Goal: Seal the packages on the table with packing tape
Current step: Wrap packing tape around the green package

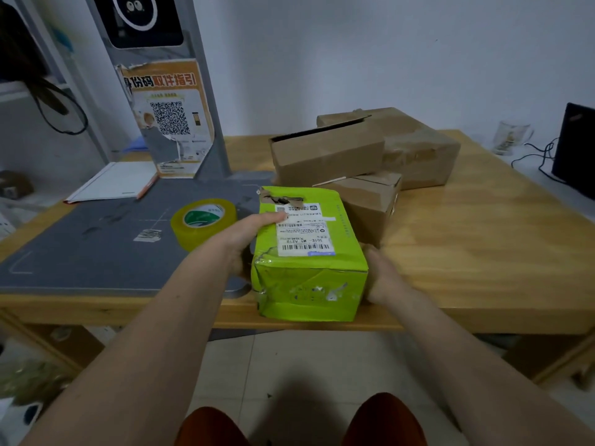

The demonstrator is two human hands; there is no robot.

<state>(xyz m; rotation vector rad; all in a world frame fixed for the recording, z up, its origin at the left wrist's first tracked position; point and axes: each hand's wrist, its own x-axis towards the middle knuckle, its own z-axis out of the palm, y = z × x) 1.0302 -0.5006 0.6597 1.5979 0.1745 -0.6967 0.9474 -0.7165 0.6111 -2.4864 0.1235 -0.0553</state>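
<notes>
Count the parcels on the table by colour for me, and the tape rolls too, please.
Green parcels: 1, the green parcel, held between the left hand and the right hand.
Brown cardboard boxes: 3, one open-flapped, one behind it, one smaller underneath.
Tape rolls: 1, the yellowish tape roll.
Total: 5
</notes>
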